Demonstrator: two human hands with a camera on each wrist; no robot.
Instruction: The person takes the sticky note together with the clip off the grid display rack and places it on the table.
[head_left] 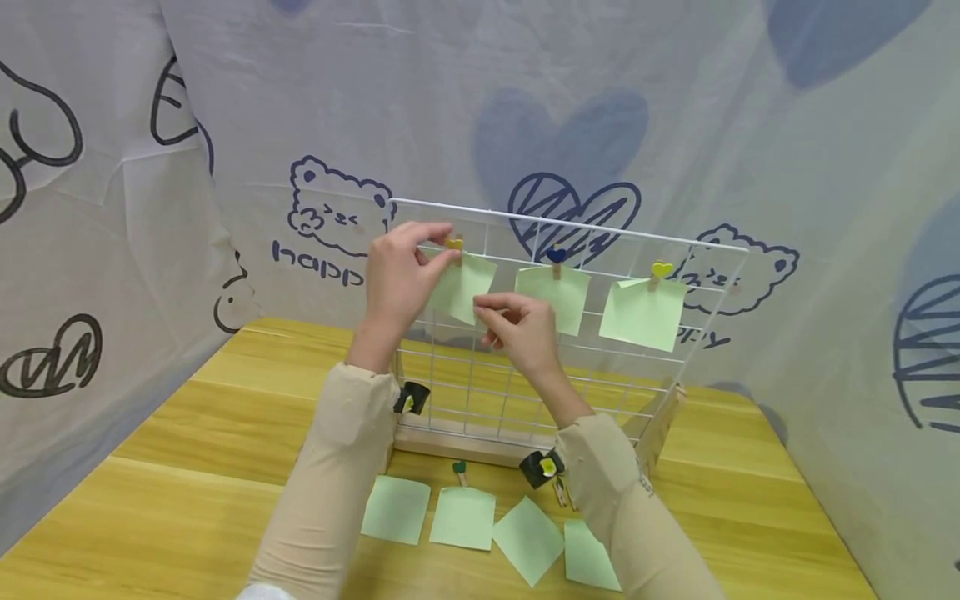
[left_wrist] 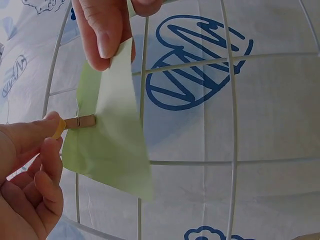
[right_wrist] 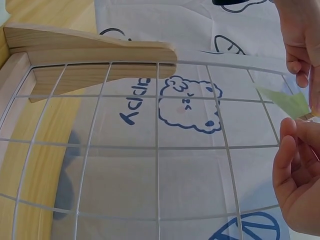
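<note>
My left hand (head_left: 401,279) pinches a small wooden clothespin (left_wrist: 82,121) with a yellow heart, which sits across the top part of a pale green sticky note (head_left: 459,287). My right hand (head_left: 521,329) pinches the lower right edge of that same note between thumb and fingertips. The note is at the left end of a white wire grid (head_left: 600,227). To its right, a second note (head_left: 570,300) hangs under a clothespin with a dark blue heart (head_left: 556,255), and a third note (head_left: 643,315) under one with a yellow heart (head_left: 662,269).
Several green notes (head_left: 396,510) lie on the wooden table (head_left: 187,417) in front of the grid. A clothespin with a green heart (head_left: 460,472) touches one of them, and more clothespins (head_left: 559,492) lie near my right forearm. A wooden base (head_left: 465,443) supports the grid.
</note>
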